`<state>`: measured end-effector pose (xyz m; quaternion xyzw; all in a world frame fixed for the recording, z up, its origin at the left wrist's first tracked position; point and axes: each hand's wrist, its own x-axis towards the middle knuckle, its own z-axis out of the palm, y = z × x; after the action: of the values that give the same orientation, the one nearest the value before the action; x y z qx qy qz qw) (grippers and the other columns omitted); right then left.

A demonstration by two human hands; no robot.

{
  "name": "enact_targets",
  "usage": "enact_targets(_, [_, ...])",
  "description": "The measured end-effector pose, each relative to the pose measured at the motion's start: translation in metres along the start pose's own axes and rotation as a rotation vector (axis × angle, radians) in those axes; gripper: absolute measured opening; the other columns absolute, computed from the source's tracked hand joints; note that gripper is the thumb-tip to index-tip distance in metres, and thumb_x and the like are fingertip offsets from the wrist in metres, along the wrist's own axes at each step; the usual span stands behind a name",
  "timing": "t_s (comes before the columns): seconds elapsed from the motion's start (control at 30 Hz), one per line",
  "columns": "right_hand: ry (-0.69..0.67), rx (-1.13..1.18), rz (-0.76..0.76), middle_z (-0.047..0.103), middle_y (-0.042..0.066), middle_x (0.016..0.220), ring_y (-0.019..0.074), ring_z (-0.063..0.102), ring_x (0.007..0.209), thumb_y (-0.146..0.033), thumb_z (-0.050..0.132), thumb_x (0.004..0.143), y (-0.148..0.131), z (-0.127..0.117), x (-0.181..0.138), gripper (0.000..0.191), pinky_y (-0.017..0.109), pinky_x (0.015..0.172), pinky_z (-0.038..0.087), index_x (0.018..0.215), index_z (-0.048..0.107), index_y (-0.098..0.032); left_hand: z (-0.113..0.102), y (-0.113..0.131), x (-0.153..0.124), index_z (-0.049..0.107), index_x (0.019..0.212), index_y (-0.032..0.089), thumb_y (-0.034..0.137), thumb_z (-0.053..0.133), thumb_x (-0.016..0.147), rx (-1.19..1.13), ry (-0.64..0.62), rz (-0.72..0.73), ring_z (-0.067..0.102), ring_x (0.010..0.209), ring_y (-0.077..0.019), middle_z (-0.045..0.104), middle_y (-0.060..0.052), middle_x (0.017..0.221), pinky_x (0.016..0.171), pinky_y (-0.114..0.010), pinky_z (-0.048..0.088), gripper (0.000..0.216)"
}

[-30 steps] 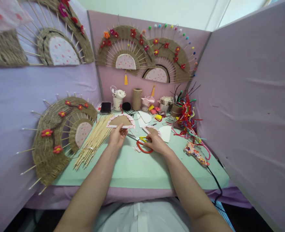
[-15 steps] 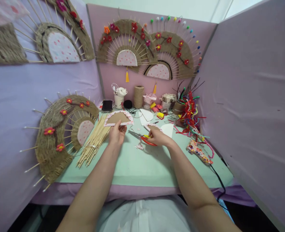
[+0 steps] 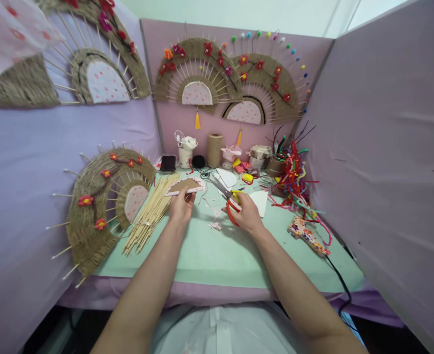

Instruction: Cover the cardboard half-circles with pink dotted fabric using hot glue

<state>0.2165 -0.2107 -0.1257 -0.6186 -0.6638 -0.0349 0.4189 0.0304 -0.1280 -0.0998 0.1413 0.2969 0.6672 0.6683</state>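
Note:
My left hand (image 3: pixel 181 207) pinches the lower edge of a half-round cardboard piece (image 3: pixel 183 185), whose rim is wrapped in pink-spotted white fabric. The plain brown side faces me, above the bundle of thin sticks (image 3: pixel 152 211). In my right hand (image 3: pixel 246 212) is a pair of scissors (image 3: pixel 225 193) with orange and yellow handles; its blades point up and to the left, apart from the cardboard. Small fabric scraps (image 3: pixel 215 225) lie on the table between my hands. White half-round pieces (image 3: pixel 259 202) rest beside and beyond the right hand.
Red and coloured pipe cleaners (image 3: pixel 294 169) heap at the right, behind a patterned glue gun (image 3: pixel 308 236) with a black cord. A twine spool (image 3: pixel 214 150), cups and a phone (image 3: pixel 168 163) line the back. A twine fan (image 3: pixel 106 206) leans at the left.
The scissors have swung upward in my right hand, blades now pointing up-left. My left hand still holds the cardboard, now tilted flatter. The camera view has shifted slightly.

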Motion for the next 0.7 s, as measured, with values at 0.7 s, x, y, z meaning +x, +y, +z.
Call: enact_targets(0.7, [-0.024,-0.148,-0.049,0.061,0.011,0.104,0.0263,0.053,0.1,-0.038,0.063,0.077,-0.007,0.0026,-0.0058,0.035,0.036,0.084,0.041,0.106,0.058,-0.019,-0.0052,-0.0017,0.0039,0.054,0.071,0.014,0.004,0.064,0.067,0.035,0.029,0.066,0.059,0.061,-0.008,0.061,0.0,0.068,0.056,-0.018,0.05,0.014])
